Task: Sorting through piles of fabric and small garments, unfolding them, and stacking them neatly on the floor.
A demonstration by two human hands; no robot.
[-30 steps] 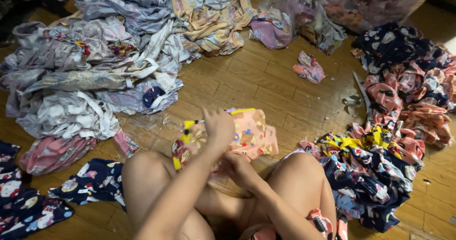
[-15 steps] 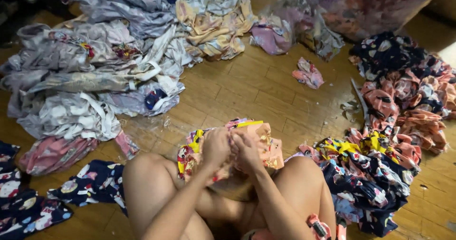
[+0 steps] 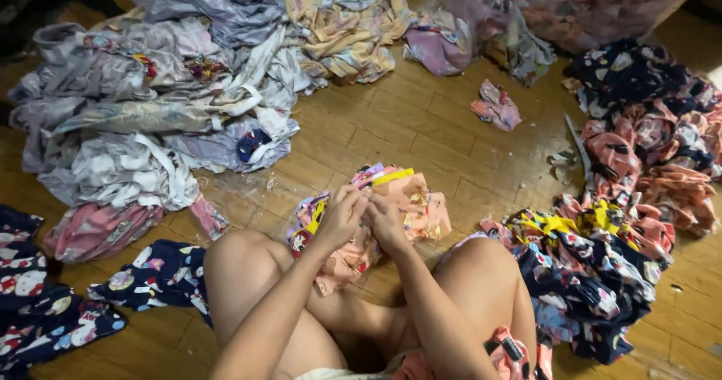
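I sit on a wooden floor with my knees raised. Both hands meet over a peach printed garment with a yellow band [image 3: 417, 203] that lies on the floor between my legs. My left hand [image 3: 342, 216] has its fingers curled on the cloth's upper edge. Touching it, my right hand [image 3: 386, 218] pinches the same cloth. What lies between the fingertips is hidden.
A big heap of grey and white printed clothes [image 3: 150, 117] fills the upper left. Dark blue printed pieces [image 3: 45, 305] lie at the lower left. A mixed navy, yellow and pink pile [image 3: 602, 252] sits at the right. One small pink piece [image 3: 496, 105] lies alone.
My left hand came down from the garment's upper edge and joined the right hand. Both hands now grip the cloth close together, and it has bunched up slightly.
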